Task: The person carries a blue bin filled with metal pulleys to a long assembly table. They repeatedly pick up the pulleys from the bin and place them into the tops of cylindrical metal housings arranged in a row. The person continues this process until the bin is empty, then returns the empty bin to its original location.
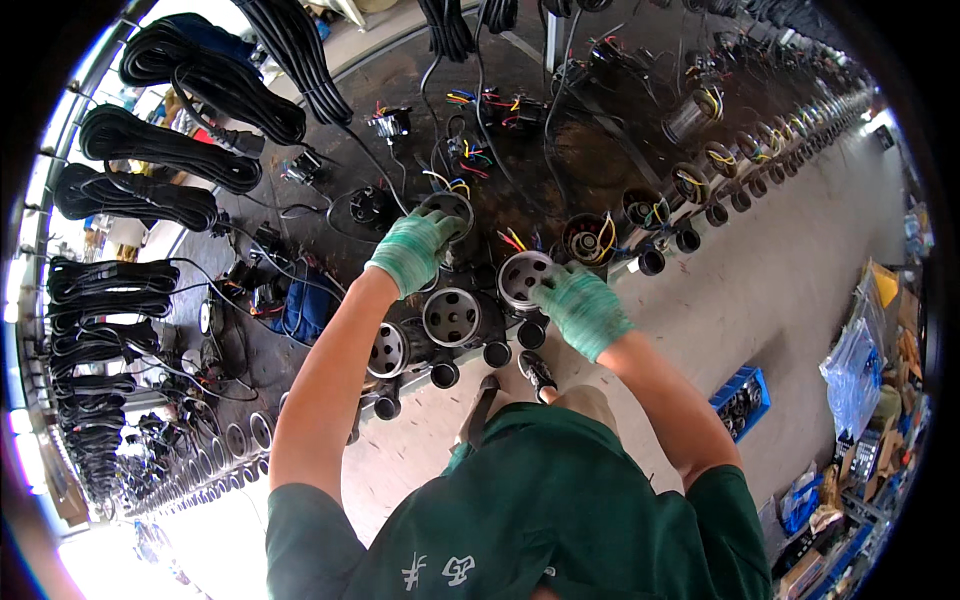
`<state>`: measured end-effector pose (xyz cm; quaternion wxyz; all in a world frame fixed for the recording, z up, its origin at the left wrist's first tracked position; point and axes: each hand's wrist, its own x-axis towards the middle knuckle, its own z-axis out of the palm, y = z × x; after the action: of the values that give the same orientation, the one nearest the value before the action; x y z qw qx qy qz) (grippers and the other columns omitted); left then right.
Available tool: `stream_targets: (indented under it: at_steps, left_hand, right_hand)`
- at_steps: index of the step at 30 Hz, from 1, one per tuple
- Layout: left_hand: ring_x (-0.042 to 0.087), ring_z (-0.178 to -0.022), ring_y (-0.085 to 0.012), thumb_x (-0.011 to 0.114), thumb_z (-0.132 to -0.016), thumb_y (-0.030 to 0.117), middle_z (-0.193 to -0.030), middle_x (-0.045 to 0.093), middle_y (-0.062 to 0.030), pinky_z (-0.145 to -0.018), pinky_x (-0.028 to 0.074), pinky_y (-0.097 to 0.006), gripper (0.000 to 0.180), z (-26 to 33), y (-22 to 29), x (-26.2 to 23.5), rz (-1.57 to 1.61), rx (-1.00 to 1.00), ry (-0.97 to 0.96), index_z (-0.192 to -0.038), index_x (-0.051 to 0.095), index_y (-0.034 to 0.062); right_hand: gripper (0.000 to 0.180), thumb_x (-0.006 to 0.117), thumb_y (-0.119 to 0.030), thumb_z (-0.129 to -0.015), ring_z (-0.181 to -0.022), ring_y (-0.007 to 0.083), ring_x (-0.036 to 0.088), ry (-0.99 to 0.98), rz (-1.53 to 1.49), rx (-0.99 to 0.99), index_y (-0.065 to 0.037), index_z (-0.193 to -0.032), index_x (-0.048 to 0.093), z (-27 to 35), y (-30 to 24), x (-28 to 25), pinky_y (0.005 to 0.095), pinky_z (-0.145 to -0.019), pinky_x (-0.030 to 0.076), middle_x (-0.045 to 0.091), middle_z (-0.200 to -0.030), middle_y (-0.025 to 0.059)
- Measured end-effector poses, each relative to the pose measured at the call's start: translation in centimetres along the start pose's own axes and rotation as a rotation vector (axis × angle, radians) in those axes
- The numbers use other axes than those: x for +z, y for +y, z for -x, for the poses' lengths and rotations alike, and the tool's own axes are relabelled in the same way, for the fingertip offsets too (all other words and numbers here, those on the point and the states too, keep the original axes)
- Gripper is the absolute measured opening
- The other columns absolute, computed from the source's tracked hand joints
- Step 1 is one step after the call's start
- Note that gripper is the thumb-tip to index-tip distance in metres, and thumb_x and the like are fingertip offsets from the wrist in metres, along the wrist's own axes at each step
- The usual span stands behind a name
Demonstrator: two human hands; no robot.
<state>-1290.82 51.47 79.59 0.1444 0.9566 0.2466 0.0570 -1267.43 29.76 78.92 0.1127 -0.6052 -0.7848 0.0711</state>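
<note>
Green knit gloves cover both my hands. My left hand (415, 250) curls its fingers over the rim of a round metal motor housing (449, 207), with yellow, white and blue wires at its far side. My right hand (582, 308) grips the near right edge of another cylindrical housing (522, 276), whose grey end face has several slots. Its thumb and part of its palm are hidden. Between my arms stand a similar slotted housing (451, 317) and a second one (387, 350), partly behind my left forearm. Short black outlet pipes (531, 334) stick out toward me.
The dark workbench (590, 150) carries wired motor parts (392, 122) and a row of open housings (690, 182) along its edge. Bundled black cables (170, 160) hang at the left. A blue crate (741, 402) of parts sits on the floor at right, near plastic bags (855, 370).
</note>
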Motion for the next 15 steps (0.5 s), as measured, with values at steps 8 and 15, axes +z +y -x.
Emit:
stream_targets:
  at_steps: [8, 15]
  left_hand:
    - [0.06, -0.11, -0.0394, 0.066, -0.085, 0.008, -0.122, 0.064, -0.0145, -0.096, 0.051, -0.047, 0.043, 1.1, -0.9, -1.1, -0.112, 0.02, -0.102, -0.127, 0.063, 0.0123]
    - [0.058, -0.118, -0.0422, 0.07, -0.081, 0.012, -0.13, 0.062, -0.0184, -0.102, 0.049, -0.048, 0.049, 1.8, 1.3, -3.2, -0.007, 0.09, 0.001, -0.13, 0.063, 0.0099]
  right_hand:
    - [0.037, 0.066, -0.013, -0.086, -0.107, 0.0343, 0.062, 0.077, 0.087, 0.181, -0.011, -0.122, 0.062, -0.1, -2.3, 4.5, 0.044, -0.092, 0.054, 0.056, -0.136, 0.0138]
    - [0.044, 0.065, -0.022, -0.093, -0.109, 0.0371, 0.064, 0.142, -0.208, 0.497, -0.011, -0.134, 0.057, 7.5, -5.5, 1.1, 0.0461, -0.092, 0.054, 0.055, -0.14, 0.0156]
